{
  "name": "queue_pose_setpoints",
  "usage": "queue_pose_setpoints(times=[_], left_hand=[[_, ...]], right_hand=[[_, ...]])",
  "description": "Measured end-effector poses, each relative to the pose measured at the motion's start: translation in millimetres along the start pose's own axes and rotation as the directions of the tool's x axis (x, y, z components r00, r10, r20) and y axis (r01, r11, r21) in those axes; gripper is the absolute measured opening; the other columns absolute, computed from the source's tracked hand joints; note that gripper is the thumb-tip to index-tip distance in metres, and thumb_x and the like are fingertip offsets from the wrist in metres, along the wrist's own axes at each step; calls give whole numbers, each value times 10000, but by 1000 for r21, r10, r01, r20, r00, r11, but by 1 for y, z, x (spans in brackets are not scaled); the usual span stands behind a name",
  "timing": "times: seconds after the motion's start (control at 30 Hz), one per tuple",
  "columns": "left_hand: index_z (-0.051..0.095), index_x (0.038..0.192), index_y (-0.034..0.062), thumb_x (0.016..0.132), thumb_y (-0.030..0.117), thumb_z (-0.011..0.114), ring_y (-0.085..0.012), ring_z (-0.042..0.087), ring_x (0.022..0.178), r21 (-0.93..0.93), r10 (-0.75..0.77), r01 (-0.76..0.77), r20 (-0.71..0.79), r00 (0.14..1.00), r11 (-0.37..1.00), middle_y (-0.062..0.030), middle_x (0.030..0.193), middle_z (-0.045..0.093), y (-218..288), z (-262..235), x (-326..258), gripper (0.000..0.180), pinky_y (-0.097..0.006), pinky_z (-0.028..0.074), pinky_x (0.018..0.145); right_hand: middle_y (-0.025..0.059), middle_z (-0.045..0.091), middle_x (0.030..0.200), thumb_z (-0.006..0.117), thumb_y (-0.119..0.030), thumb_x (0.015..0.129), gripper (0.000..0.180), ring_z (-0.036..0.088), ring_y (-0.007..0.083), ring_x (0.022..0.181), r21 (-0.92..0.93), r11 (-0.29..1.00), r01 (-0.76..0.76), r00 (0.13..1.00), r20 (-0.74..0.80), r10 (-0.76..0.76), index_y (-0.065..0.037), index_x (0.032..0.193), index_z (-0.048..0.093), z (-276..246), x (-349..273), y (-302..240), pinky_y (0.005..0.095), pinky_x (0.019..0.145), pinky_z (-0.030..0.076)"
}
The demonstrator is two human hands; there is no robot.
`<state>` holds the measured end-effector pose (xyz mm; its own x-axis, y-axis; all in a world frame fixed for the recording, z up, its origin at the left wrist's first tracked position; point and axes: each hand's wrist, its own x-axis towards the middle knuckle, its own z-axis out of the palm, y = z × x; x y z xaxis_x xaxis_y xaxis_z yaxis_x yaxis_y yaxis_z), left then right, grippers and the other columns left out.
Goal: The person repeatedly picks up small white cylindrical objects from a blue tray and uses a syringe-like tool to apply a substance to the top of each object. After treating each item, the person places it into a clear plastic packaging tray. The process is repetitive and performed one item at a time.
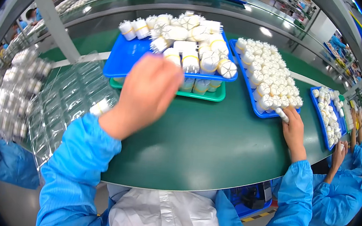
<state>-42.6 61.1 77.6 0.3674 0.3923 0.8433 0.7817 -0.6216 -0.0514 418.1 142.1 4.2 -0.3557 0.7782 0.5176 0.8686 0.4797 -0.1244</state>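
Observation:
My left hand (148,92) is raised over the green table, its fingers curled at the near edge of a blue tray (127,54) piled with white round parts banded in yellow (192,43). The hand is blurred, so what it holds is hidden. My right hand (294,129) rests at the near corner of a second blue tray (244,69), pinching one small white part (283,115) among the many packed there. Both forearms wear blue sleeves.
A green tray (209,96) lies under the first blue tray. Clear plastic blister sheets (66,96) cover the table's left. A third blue tray (338,118) of white parts sits far right by another person's hands (340,154). A person in blue stands at left.

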Motion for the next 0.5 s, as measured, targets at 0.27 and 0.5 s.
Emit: queue_pose_setpoints(times=[0.27,0.5], left_hand=[[559,1061,-11,830,348,716,-408,605,949,260,-679,630,356,642,732,-234,1059,606,-40,38,24,456,-466,503,829],[632,1073,62,774,178,683,-336,605,999,143,-448,442,4,894,885,-174,1069,610,-38,15,3,325,-426,496,869]], right_hand=[[139,639,875,655,-13,813,55,613,297,819,243,932,268,943,-262,-203,-7,865,672,-35,18,-105,394,751,491],[122,692,784,784,-361,848,330,671,267,688,722,675,150,935,118,-334,-38,840,717,23,56,-221,366,607,511]])
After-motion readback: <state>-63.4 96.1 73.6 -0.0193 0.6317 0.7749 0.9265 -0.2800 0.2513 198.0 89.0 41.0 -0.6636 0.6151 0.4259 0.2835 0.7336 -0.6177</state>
